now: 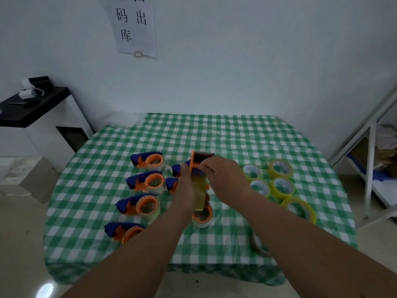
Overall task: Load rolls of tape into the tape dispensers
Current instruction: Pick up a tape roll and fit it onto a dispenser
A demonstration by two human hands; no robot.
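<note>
So both my hands are up over the middle of the counter (214, 134) working one dispenser (200, 163). My left hand (185, 190) is wrapped round its body from the left, fingers curled on it, and my right hand (225, 179) is pinching the tape strip (198, 190) right at the orange cutter end.

Nearest me, below the grip, the dispenser's clear roll (202, 216) sits in its orange hub, and the yellowish strip runs from it up to my fingers. So the long axis runs away from me, roll end toward me, cutter end pointing at the far wall.

Below and right of the grip, a brownish roll (257, 244) lies partly hidden behind my right forearm.

Left of the grip there's a column of four loaded blue-and-orange dispensers (148, 182), with two more tucked behind my left hand, mostly hidden. Right of the grip, five yellow tape rolls (281, 187) lie flat, well apart from the hands.

Past all that, a paper sign (134, 26) hangs on the wall.
</note>
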